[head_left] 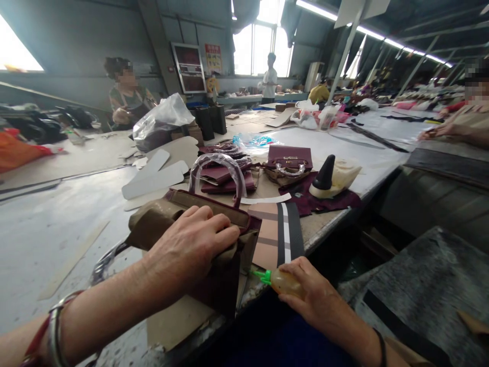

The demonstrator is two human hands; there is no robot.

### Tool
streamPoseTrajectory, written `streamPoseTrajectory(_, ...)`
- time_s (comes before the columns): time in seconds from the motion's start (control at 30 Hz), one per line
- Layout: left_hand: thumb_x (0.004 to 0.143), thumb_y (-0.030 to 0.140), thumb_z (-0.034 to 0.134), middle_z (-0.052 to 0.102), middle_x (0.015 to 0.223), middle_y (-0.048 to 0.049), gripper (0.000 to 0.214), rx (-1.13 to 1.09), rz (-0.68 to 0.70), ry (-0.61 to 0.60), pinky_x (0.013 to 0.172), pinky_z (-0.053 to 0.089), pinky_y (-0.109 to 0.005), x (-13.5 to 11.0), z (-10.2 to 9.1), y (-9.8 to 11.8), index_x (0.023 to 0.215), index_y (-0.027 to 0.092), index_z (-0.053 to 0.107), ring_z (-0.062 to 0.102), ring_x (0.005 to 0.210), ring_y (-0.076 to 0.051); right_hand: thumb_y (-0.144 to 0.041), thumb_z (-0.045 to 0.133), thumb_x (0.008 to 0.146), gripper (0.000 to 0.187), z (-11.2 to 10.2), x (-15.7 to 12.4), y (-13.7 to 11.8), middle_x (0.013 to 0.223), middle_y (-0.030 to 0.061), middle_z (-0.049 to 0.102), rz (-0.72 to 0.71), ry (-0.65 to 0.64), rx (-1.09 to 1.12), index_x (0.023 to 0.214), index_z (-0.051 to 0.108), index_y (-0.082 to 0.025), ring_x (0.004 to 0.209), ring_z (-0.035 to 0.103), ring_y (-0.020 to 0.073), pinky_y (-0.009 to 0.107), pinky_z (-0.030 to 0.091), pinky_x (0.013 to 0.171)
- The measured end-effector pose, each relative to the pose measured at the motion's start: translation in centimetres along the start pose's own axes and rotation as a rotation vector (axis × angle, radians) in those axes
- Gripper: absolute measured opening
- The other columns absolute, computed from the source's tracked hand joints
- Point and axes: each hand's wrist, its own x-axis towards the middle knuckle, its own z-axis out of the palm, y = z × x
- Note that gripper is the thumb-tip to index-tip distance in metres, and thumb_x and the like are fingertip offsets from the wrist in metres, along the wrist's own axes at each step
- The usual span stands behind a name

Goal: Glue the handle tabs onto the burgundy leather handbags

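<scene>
A maroon handbag [214, 278] with a tan lining [151, 216] pulled out stands at the table's near edge. Clear plastic wraps its arched handle [219, 160]. My left hand [194, 237] is pressed on the lining at the bag's top, fingers bent over it; what the fingertips grip is hidden. In my right hand [309, 285] is a squeeze bottle [286, 283] of amber liquid with a green nozzle. The nozzle points left at the bag's side edge, close to it; whether they touch I cannot tell.
Beyond the bag lie maroon bag parts [229, 176], another maroon handbag [288, 160], a striped strip panel [275, 234] and a yellowish container with a black cone [324, 173]. White card pieces [156, 178] lie left. Co-workers [128, 94] sit and stand around the tables.
</scene>
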Motion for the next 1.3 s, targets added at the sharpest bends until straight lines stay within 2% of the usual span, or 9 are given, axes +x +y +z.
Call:
streamPoseTrajectory(0.1, 0.081, 0.012, 0.057, 0.059, 0.088, -0.0001, 0.019, -0.012, 0.044, 0.101, 0.068, 0.036, -0.035, -0.8, 0.2, 0.1, 0.098, 0.019, 0.059, 0.043, 0.075, -0.020, -0.019, 0.058, 0.078, 0.032, 0.0, -0.2, -0.1, 0.103, 0.0009, 0.046, 0.037, -0.061, 0.046, 0.108, 0.051, -0.025, 0.094, 0.050, 0.0143, 0.030, 0.042, 0.088)
streamPoseTrajectory(0.17, 0.087, 0.015, 0.048, 0.059, 0.091, -0.0005, 0.016, -0.013, 0.059, 0.156, 0.068, 0.036, -0.036, -1.5, 0.5, 0.2, 0.099, 0.019, 0.057, 0.043, 0.077, -0.021, -0.020, 0.058, 0.077, 0.033, 0.0, -0.2, 0.2, 0.103, 0.0013, 0.046, 0.033, -0.031, 0.049, 0.110, 0.050, -0.024, 0.095, 0.050, 0.0146, 0.031, 0.041, 0.089)
streamPoseTrajectory(0.27, 0.093, 0.019, 0.033, 0.058, 0.092, -0.0012, 0.024, -0.012, 0.065, 0.203, 0.068, 0.035, -0.036, -2.3, 0.7, 0.4, 0.098, 0.019, 0.056, 0.043, 0.078, -0.021, -0.020, 0.056, 0.079, 0.034, 0.2, 0.1, 0.6, 0.105, 0.0031, 0.046, 0.010, 0.031, 0.033, 0.112, 0.049, -0.022, 0.098, 0.049, 0.0156, 0.032, 0.040, 0.092)
streamPoseTrajectory(0.37, 0.096, 0.023, 0.022, 0.058, 0.087, -0.0027, 0.035, -0.013, 0.092, 0.216, 0.066, 0.036, -0.035, -2.9, 0.3, 0.8, 0.096, 0.017, 0.057, 0.044, 0.075, -0.020, -0.020, 0.055, 0.079, 0.033, 0.5, 0.0, 0.7, 0.106, 0.0042, 0.046, -0.014, 0.024, 0.024, 0.112, 0.049, -0.021, 0.099, 0.049, 0.0165, 0.033, 0.040, 0.092)
streamPoseTrajectory(0.53, 0.095, 0.022, 0.026, 0.059, 0.089, -0.0027, 0.029, 0.005, 0.100, 0.202, 0.066, 0.038, -0.035, -4.0, -0.6, 1.3, 0.100, 0.017, 0.055, 0.045, 0.075, -0.019, -0.020, 0.056, 0.079, 0.031, 0.4, -0.7, -0.1, 0.105, 0.0034, 0.048, 0.012, -0.080, 0.094, 0.110, 0.051, -0.023, 0.096, 0.051, 0.0160, 0.031, 0.043, 0.089)
streamPoseTrajectory(0.7, 0.095, 0.020, 0.025, 0.058, 0.092, -0.0018, 0.028, -0.005, 0.080, 0.170, 0.068, 0.038, -0.035, -5.1, -0.9, 1.6, 0.103, 0.020, 0.052, 0.045, 0.079, -0.019, -0.025, 0.056, 0.081, 0.033, 0.0, -0.2, 0.1, 0.109, 0.0048, 0.046, -0.021, 0.017, 0.038, 0.114, 0.049, -0.023, 0.101, 0.050, 0.0179, 0.035, 0.040, 0.096)
streamPoseTrajectory(0.83, 0.096, 0.020, 0.024, 0.058, 0.094, -0.0023, 0.030, 0.001, 0.073, 0.144, 0.069, 0.039, -0.034, -5.3, -1.1, 1.8, 0.103, 0.019, 0.052, 0.045, 0.080, -0.019, -0.026, 0.058, 0.082, 0.033, 0.3, 0.4, 0.6, 0.107, 0.0053, 0.047, -0.068, 0.086, -0.010, 0.113, 0.049, -0.023, 0.100, 0.050, 0.0191, 0.037, 0.041, 0.094)
streamPoseTrajectory(1.03, 0.096, 0.019, 0.023, 0.058, 0.090, -0.0028, 0.030, 0.029, 0.106, 0.234, 0.066, 0.037, -0.033, -5.3, -1.0, 2.0, 0.101, 0.018, 0.053, 0.045, 0.076, -0.018, -0.023, 0.055, 0.082, 0.032, 1.2, -0.3, 0.6, 0.107, 0.0053, 0.046, -0.049, 0.035, 0.033, 0.113, 0.049, -0.022, 0.100, 0.051, 0.0179, 0.035, 0.042, 0.094)
streamPoseTrajectory(1.3, 0.094, 0.015, 0.029, 0.059, 0.093, -0.0030, 0.026, 0.035, 0.103, 0.238, 0.069, 0.037, -0.033, -6.3, -0.9, 2.2, 0.103, 0.017, 0.053, 0.044, 0.080, -0.019, -0.022, 0.055, 0.081, 0.034, 2.0, -1.7, 0.3, 0.109, 0.0065, 0.046, -0.012, -0.025, 0.087, 0.114, 0.049, -0.020, 0.100, 0.051, 0.0184, 0.038, 0.042, 0.094)
